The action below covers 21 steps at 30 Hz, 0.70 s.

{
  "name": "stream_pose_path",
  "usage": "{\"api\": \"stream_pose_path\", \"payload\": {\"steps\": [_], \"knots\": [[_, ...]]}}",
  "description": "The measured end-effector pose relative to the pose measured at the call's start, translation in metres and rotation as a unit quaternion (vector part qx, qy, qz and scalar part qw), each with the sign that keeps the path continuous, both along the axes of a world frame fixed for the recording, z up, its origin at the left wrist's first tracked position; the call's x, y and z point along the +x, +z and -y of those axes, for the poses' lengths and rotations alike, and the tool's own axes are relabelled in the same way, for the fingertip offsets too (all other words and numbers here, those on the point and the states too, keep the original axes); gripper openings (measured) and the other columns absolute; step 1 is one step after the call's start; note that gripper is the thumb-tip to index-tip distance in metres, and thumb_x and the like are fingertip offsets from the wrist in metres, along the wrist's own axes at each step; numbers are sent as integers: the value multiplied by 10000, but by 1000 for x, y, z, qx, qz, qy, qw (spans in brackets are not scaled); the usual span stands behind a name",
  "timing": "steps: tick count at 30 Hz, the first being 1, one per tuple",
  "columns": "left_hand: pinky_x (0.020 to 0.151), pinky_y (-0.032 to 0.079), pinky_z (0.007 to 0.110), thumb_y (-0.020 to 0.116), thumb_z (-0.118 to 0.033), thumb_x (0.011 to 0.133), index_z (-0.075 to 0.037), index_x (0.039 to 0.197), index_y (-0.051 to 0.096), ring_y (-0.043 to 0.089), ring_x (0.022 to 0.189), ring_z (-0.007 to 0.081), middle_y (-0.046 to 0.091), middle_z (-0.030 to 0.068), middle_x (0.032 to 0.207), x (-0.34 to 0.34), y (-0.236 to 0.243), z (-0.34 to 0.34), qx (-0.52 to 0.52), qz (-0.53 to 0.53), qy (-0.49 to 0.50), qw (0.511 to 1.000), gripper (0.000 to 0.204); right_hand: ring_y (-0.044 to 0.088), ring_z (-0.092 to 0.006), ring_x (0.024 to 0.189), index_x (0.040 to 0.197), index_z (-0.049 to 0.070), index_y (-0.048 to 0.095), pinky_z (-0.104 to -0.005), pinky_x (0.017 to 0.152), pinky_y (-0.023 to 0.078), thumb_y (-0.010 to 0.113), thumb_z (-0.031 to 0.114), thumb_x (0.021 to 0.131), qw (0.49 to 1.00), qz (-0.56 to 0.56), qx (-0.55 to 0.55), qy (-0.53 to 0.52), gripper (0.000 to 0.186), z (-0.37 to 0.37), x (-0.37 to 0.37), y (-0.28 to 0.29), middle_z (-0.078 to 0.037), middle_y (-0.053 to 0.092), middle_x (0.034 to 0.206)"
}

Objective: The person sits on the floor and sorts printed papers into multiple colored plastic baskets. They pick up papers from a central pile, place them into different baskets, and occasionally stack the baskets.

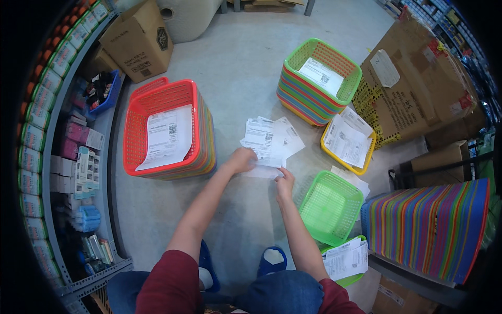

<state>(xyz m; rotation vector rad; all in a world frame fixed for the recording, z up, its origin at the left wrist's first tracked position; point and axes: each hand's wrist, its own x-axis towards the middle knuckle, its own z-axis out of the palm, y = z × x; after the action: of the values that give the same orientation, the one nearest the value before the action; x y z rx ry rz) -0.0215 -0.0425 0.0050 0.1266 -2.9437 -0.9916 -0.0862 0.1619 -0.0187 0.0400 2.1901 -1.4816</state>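
Note:
Over the floor in the middle, several printed paper sheets (259,137) lie loosely fanned, each with text and a square code. My left hand (243,159) has its fingers closed at the near left edge of these sheets. A corner at the near right is pinched in my right hand (284,184). Between the two hands stretches the pale lower edge of a sheet. To the left stands a tall stack of baskets with a red one (195,125) on top, a printed sheet (170,136) lying inside. An empty green basket (330,206) sits right of my right hand.
Another basket stack, topped by a green one (349,78), holds paper. A yellow basket (372,149) with papers stands beside it. Stacked coloured baskets (423,225) lie sideways at right, below a large carton (408,89). Shelving (102,172) with small goods lines the left.

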Motion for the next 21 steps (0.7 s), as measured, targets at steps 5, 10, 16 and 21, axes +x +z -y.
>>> {"api": "stream_pose_path", "payload": {"steps": [5,10,16,21], "knots": [[739,541,378,650,-77,782,-52,967,707,677,797,306,709,117,905,-9,22,-33,34,-135,104,985,195,556,-290,1111,1223,98,601,-347,939,436,663,34,762,960,-206,-84,168,470,-90,15,95,-123,576,1207],[601,548,352,617,-74,805,-71,1022,690,680,712,266,706,88,904,-26,54,-178,55,-356,-40,932,228,558,-361,1069,1173,76,605,-413,889,470,695,47,707,870,-298,274,283,476,-218,52,135,-180,578,1162],[567,524,369,609,-193,811,-88,912,667,673,699,265,675,75,795,-21,59,-276,-30,-78,-236,968,157,593,-315,793,838,68,646,-402,708,476,642,-1,629,819,-374,337,275,220,-273,49,100,-103,585,812],[614,519,400,619,-245,819,-102,872,677,666,703,281,662,74,760,-25,103,-264,40,-7,-264,964,163,601,-265,807,805,83,626,-388,677,442,644,-3,621,762,-548,280,201,204,-264,48,148,-70,605,842]]}}
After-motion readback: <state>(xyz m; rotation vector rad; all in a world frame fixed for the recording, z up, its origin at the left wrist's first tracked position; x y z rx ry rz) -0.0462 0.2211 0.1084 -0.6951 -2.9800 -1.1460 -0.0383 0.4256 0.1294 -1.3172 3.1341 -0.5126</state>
